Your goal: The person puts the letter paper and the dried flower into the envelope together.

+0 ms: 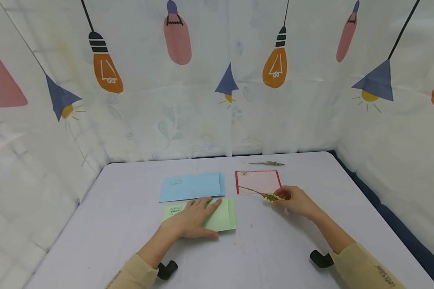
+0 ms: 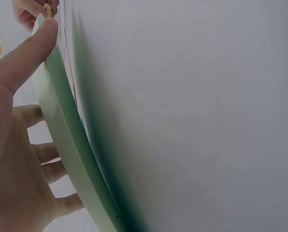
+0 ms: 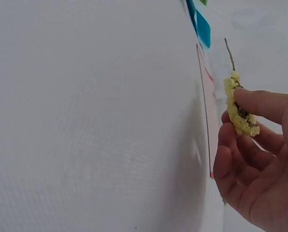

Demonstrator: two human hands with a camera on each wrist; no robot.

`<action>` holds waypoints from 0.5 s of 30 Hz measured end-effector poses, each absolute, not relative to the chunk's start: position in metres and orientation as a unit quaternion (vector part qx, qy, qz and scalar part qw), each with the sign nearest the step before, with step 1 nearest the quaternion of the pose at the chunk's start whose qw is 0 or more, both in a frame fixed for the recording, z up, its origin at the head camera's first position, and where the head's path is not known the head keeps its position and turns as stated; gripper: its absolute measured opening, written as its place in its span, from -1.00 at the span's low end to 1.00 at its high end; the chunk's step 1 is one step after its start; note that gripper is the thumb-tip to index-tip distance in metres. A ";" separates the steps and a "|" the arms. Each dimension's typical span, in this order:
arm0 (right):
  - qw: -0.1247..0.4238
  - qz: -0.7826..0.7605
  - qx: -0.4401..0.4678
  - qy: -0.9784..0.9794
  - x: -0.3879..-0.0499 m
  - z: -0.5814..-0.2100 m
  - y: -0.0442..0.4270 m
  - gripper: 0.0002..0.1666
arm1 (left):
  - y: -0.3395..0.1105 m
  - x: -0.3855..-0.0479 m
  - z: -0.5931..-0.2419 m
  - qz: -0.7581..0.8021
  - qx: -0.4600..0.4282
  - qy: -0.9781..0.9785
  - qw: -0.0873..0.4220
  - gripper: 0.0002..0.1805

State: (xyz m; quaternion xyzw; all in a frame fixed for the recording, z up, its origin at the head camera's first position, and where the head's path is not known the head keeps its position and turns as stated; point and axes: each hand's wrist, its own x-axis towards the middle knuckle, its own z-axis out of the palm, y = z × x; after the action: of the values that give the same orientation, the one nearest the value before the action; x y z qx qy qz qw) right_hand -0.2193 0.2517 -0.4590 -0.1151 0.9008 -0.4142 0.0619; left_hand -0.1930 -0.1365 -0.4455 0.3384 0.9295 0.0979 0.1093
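Observation:
My left hand (image 1: 193, 221) rests on a light green envelope (image 1: 224, 216), its fingers spread over the top. The left wrist view shows the thumb along the green envelope's (image 2: 62, 130) edge. Above it lies a blue envelope (image 1: 193, 188), close to the fingertips. My right hand (image 1: 294, 200) pinches a dried flower sprig (image 1: 269, 197) by its yellow blossoms. In the right wrist view the yellow blossoms (image 3: 231, 99) sit between thumb and fingers, the thin stem pointing away. Beneath the sprig is a pink card with a red border (image 1: 258, 180), partly covered by the stem.
Another dried sprig (image 1: 269, 163) lies behind the pink card. A white cloth covers the table (image 1: 123, 208). Patterned white curtains (image 1: 202, 132) stand along the back and sides. Black wrist-worn devices (image 1: 167, 270) show at both sleeves.

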 end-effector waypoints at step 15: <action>0.134 -0.469 -0.157 0.859 -0.211 -0.444 0.249 -0.67 | -0.139 -0.195 -0.445 0.098 0.337 0.930 0.112 0.16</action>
State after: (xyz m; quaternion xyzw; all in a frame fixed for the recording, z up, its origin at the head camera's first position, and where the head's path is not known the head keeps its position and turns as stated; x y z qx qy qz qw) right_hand -0.2108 0.2486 -0.4436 -0.1575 0.8587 -0.4689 0.1338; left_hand -0.1949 -0.1388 -0.4447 0.3369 0.9298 0.0979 0.1118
